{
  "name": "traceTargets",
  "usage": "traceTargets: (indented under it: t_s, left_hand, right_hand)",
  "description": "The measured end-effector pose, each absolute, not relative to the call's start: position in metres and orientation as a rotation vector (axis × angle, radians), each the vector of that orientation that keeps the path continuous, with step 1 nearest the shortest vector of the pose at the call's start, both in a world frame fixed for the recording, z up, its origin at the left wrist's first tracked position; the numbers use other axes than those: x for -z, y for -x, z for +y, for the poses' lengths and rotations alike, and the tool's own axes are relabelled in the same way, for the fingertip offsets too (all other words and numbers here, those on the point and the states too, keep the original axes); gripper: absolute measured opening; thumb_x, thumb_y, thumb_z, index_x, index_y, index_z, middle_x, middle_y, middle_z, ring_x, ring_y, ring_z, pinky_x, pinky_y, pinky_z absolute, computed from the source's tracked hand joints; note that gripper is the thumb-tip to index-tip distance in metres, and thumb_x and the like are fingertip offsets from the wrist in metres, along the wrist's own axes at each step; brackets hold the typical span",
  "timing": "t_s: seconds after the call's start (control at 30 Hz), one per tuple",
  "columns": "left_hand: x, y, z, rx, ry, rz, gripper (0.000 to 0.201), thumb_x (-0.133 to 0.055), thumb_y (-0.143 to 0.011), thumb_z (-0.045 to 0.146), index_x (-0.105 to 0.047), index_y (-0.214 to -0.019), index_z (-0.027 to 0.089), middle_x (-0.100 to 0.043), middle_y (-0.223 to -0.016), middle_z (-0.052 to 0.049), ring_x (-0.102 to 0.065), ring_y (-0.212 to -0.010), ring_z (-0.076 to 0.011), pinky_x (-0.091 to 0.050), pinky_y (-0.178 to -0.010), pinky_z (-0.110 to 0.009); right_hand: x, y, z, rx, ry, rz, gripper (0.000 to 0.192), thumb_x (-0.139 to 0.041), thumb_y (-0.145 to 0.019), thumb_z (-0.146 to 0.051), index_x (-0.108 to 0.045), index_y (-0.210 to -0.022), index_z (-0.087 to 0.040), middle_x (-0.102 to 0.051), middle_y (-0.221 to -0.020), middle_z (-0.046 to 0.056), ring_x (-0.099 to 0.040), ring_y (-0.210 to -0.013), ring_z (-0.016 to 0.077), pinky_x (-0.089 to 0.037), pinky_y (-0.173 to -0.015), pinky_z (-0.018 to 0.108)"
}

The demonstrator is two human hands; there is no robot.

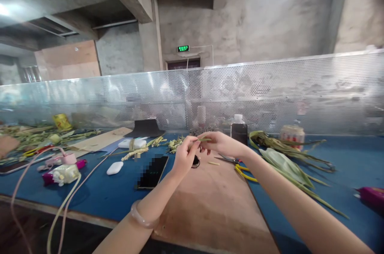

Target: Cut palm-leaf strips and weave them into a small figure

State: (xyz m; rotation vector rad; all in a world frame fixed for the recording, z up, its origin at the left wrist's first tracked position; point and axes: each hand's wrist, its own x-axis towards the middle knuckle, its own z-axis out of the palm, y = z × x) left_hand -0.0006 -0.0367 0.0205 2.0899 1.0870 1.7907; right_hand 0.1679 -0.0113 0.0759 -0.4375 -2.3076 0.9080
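head: green strip (205,139) between hands (186,153) (221,143)

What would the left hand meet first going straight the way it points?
Likely the right hand, just ahead of the left hand, with a thin green strip at their fingertips. The perforated metal screen stands farther back; exact gaps are unclear from one view.

one board (216,210). over it: two hands (184,157). at its right edge: one pair of scissors (236,161). just left: one dark phone (153,173). beyond: one bottle (238,118).
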Motion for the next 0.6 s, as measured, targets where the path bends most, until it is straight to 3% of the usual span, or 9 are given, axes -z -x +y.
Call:
traceTargets:
  t_s: [0.13, 0.27, 0.4, 0.6]
  left_hand:
    - [-0.020, 0.000, -0.036, -1.734, -2.001, 1.051, 0.024, -0.045, -0.087, 0.041, -0.052, -0.090, 0.018, -0.058, -0.066, 0.002, -0.054, -0.055, -0.0107, -0.039, -0.052, -0.020]
    - [-0.021, -0.003, -0.037, -1.740, -1.923, 1.013, 0.024, -0.046, -0.086, 0.042, -0.051, -0.087, 0.018, -0.056, -0.064, 0.002, -0.053, -0.055, -0.0109, -0.039, -0.052, -0.021]
    - [-0.021, -0.002, -0.036, -1.757, -1.861, 1.004, 0.025, -0.047, -0.086, 0.042, -0.050, -0.082, 0.018, -0.045, -0.054, 0.006, -0.042, -0.047, -0.0078, -0.032, -0.046, -0.018]
    - [-0.019, 0.001, -0.032, -1.723, -1.797, 0.971, 0.024, -0.046, -0.087, 0.041, -0.050, -0.087, 0.018, -0.039, -0.054, 0.006, -0.032, -0.043, -0.0061, -0.025, -0.040, -0.018]
  right_hand:
    - [-0.064, -0.164, -0.021, -0.917, 0.464, -2.189, 0.027, -0.051, -0.084, -0.032, -0.062, -0.101, -0.014, -0.063, -0.089, 0.006, -0.059, -0.077, 0.0132, -0.047, -0.063, 0.025]
    - [-0.058, -0.157, -0.024, -0.919, 0.533, -2.090, 0.029, -0.054, -0.082, -0.039, -0.063, -0.091, -0.013, -0.062, -0.077, 0.004, -0.056, -0.065, 0.0112, -0.046, -0.060, 0.024]
    - [-0.056, -0.152, -0.022, -0.877, 0.602, -2.018, 0.031, -0.052, -0.082, -0.041, -0.060, -0.071, -0.014, -0.059, -0.065, 0.002, -0.051, -0.055, 0.0097, -0.045, -0.056, 0.024]
    - [-0.047, -0.150, -0.018, -0.787, 0.587, -2.023, 0.027, -0.046, -0.086, -0.039, -0.059, -0.081, -0.015, -0.060, -0.071, 0.002, -0.055, -0.060, 0.0110, -0.047, -0.058, 0.024]
